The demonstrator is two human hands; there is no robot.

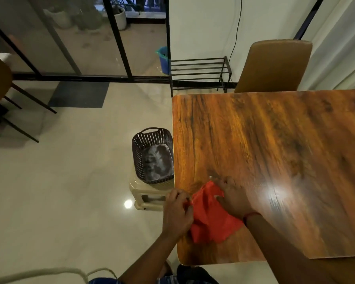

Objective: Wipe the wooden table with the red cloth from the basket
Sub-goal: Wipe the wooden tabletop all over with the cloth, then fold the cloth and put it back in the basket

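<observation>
The red cloth [210,217] lies crumpled on the near left corner of the wooden table [275,150]. My left hand [177,212] pinches the cloth's left edge right at the table's left rim. My right hand [233,197] presses flat on the cloth's upper right part, fingers spread. The dark woven basket [152,154] stands on a beige stool [147,194] just left of the table, with nothing in it.
A tan chair [275,65] stands at the table's far side. A black metal rack [200,71] sits against the wall beyond. A blue bucket [163,59] and glass doors lie further back. Another chair [0,83] stands far left on the tiled floor.
</observation>
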